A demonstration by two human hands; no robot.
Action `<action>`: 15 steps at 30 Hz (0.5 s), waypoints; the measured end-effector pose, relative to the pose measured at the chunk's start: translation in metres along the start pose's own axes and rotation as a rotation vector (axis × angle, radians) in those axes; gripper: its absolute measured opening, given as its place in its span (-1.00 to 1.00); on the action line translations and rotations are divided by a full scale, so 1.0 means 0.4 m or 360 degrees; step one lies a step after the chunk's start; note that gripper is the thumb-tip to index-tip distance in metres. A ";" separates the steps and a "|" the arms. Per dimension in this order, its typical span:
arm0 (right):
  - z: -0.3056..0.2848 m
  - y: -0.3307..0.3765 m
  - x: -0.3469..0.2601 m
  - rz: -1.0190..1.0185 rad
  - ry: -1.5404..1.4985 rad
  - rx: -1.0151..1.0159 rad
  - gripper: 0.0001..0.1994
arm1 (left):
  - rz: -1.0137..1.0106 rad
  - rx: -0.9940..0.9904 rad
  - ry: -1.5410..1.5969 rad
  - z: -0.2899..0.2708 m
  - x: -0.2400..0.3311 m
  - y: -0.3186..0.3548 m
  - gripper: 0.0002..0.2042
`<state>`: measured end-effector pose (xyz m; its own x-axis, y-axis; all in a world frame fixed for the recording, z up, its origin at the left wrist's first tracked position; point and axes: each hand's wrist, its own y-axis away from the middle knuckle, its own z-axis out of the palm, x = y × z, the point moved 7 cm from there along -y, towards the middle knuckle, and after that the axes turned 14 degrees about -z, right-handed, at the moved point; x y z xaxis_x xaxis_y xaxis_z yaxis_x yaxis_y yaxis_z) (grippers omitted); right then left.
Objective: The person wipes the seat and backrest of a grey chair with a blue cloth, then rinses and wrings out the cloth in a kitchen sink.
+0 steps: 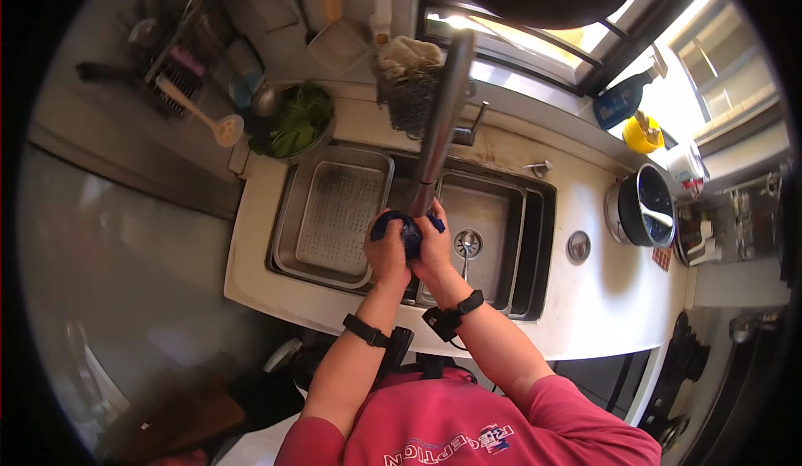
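Over the sink's middle divider, my left hand and my right hand are closed around a small dark blue item. It looks wet and glossy, perhaps a cloth or a small bowl; my fingers cover much of it. The long metal faucet reaches down to just above my hands. Left of them, a perforated steel tray sits in the left basin. A metal spoon lies by the drain of the right basin.
A bowl of green leaves stands behind the tray. At the back wall hangs a metal mesh scrubber or rack with a cloth. A dark pot with a white-handled utensil is on the right counter, near a yellow container and a round steel lid.
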<state>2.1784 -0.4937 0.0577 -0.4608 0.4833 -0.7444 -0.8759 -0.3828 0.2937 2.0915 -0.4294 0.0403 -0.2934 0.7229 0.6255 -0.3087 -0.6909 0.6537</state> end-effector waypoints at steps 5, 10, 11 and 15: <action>-0.067 -0.004 0.136 0.1015 -0.0385 -0.0246 -0.87 | 0.1246 -0.0002 -0.1351 0.089 0.130 0.125 -0.84; -0.189 0.001 0.115 0.1275 -0.0602 -0.0768 -0.75 | 0.1454 -0.0473 -0.1536 0.098 0.079 0.165 -0.78; -0.286 -0.052 0.102 0.0912 0.0020 -0.0819 -0.77 | 0.1435 -0.0451 -0.1502 0.098 0.077 0.166 -0.78; -0.148 -0.040 0.082 0.1091 0.0778 -0.1602 -0.74 | 0.1631 -0.0797 -0.1536 0.074 0.054 0.212 -0.74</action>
<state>2.1858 -0.5180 -0.0070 -0.4813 -0.2950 -0.8254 0.1016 -0.9541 0.2817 2.0858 -0.4723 0.1218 0.0647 -0.4806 0.8745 -0.6731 -0.6680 -0.3174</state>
